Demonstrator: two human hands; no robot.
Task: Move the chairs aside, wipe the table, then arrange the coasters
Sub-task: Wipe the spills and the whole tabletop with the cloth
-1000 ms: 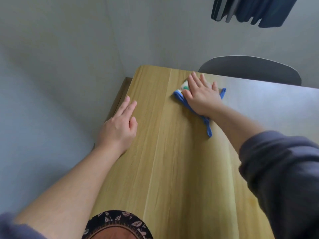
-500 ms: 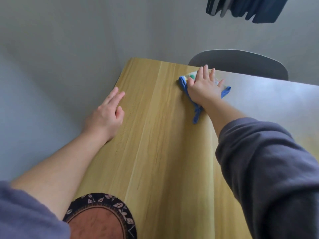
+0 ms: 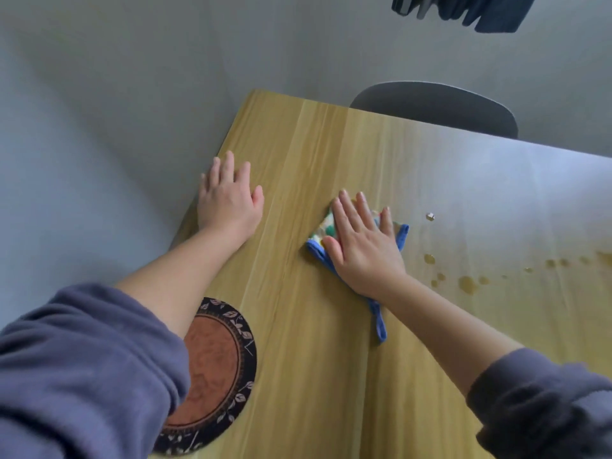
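My right hand point(image 3: 362, 241) presses flat, fingers straight, on a blue-edged patterned cloth point(image 3: 323, 228) in the middle of the wooden table point(image 3: 314, 359). My left hand point(image 3: 227, 197) rests flat near the table's left edge, holding nothing. A round coaster point(image 3: 217, 366), reddish brown with a dark leaf-patterned rim, lies near the front left edge, partly hidden by my left sleeve. Brownish liquid drops point(image 3: 467, 283) and a small crumb point(image 3: 430, 216) lie to the right of the cloth.
A dark grey chair back point(image 3: 437, 106) stands behind the table's far edge. Dark fabric point(image 3: 463, 8) hangs at the top of the view. Grey floor surrounds the table on the left.
My right hand has pulled the cloth back from the far edge toward the table's middle. My left hand has stayed flat at the left edge. The view has shifted, showing more coaster and the spill.
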